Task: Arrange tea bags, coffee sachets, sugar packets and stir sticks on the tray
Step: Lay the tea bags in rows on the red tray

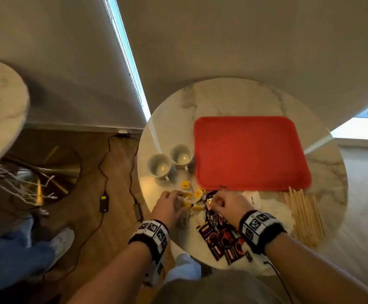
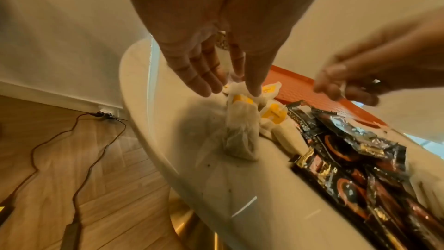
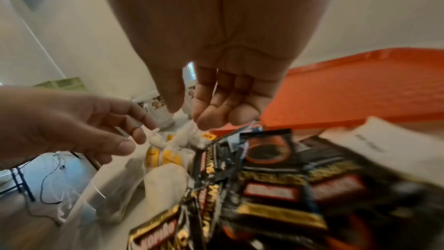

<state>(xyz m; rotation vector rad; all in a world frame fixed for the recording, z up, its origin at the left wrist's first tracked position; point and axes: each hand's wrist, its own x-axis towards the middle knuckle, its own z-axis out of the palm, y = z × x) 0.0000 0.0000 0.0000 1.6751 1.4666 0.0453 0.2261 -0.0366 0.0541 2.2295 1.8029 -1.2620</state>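
We note the left hand (image 2: 216,58) pinching a tea bag (image 2: 240,128) from the tea bag pile (image 1: 192,199). The right hand (image 1: 227,205), fingers loosely curled, holds nothing visible above the coffee sachets (image 1: 222,235). Beyond both hands lies the red tray (image 1: 251,152); right of them, stir sticks (image 1: 303,213).

Head view looks steeply down on the worktop (image 1: 222,102); both wrist views sit close above it, sharing the tea bags (image 2: 240,121) at 12 o'clock
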